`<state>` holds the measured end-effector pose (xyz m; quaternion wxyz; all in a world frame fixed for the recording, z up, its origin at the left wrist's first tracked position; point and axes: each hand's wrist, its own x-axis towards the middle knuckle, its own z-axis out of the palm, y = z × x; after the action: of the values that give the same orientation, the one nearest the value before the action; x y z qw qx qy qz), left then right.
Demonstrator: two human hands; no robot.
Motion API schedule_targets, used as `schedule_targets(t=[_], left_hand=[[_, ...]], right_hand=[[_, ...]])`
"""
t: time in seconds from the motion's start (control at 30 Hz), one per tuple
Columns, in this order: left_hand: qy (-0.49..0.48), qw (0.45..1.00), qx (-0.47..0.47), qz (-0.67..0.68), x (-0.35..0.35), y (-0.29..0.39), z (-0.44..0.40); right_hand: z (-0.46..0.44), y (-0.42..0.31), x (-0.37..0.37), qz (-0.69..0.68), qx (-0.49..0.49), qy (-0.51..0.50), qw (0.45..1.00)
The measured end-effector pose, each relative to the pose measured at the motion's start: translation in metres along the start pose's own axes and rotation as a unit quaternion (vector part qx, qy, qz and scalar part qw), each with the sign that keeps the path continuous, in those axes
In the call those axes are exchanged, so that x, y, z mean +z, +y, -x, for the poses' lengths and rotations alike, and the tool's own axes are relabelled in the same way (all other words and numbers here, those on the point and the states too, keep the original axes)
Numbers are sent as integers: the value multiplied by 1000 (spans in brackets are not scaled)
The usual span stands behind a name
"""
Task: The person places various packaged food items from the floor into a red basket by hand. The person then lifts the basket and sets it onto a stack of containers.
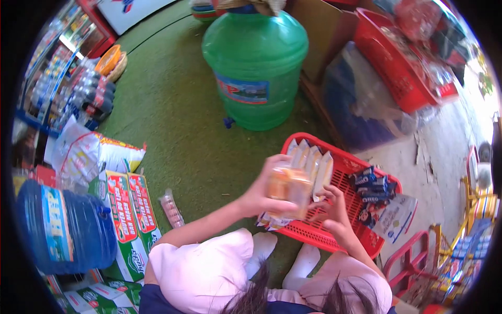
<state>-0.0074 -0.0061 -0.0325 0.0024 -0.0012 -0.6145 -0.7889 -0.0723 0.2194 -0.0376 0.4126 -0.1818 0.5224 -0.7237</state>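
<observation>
My left hand [265, 189] grips a blurred orange-and-clear plastic pack [293, 192], with fingers behind it and thumb along its lower edge. To its right is my right hand [337, 217], fingers apart and curved, close to the pack; I cannot tell whether they touch it. Both hands are over a red plastic basket [342, 170]. Inside it, several pale wrapped packets [312, 163] stand in a row at the far left. Dark blue Oreo packs [372, 186] lie at its right, beside a white printed sheet or carton flap [396, 217].
A green water jug [256, 68] with a tap stands ahead. At left are a blue water jug [68, 227], beer cartons [130, 209] and sacks [99, 152]. A clear tube-shaped pack [171, 208] lies on the green mat. Another red basket [395, 63] sits upper right.
</observation>
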Motion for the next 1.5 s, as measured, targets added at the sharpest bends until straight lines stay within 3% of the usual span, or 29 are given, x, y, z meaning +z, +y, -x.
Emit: schedule_targets(t=[0.07,0.1,0.17,0.27,0.4,0.6,0.67,0.73,0.77,0.8,0.83,0.87,0.93,1.07,1.13,1.3,1.43,1.5], left_hand=[[-1,979,26,-203,46,0,-14],[1,973,37,-227,66,-2,-15],[-45,993,-52,-101,85,-29,-15],[-106,987,-118,-36,104,-46,-17],[-212,951,-211,-77,119,-68,-10],[-247,925,-283,51,119,-73,1],[-250,934,-253,38,116,-74,7],[-258,941,-218,-11,108,-92,19],[-346,909,-148,-178,102,-108,26],[-419,840,-68,-337,97,-118,31],[-429,803,-55,-411,97,-120,36],[-428,805,-54,-408,96,-123,40],[-440,748,20,-496,95,-126,46],[-452,773,-14,-445,92,-123,42],[-456,767,-17,-452,92,-122,41],[-462,761,-37,-454,93,-119,39],[-469,758,-32,-451,92,-118,38],[-467,758,-28,-454,92,-118,39]], right_hand=[[11,5,19,38,-108,100,988],[18,6,14,36,-111,122,986],[31,6,-5,-7,14,182,983],[49,16,-16,95,-51,224,969],[80,60,-31,127,24,287,949],[123,84,-48,-46,118,355,926],[134,81,-61,-202,148,356,900],[140,74,-73,-184,132,349,909],[143,72,-79,-158,127,364,909],[145,69,-86,-129,119,378,909],[146,69,-92,-120,118,381,909],[145,68,-96,-116,120,381,909],[143,66,-103,-73,112,386,913],[143,74,-110,-113,137,376,909],[138,71,-108,-224,180,386,877],[118,74,-117,-179,170,322,914],[113,93,-131,-172,214,339,900],[104,91,-124,-234,176,334,896]])
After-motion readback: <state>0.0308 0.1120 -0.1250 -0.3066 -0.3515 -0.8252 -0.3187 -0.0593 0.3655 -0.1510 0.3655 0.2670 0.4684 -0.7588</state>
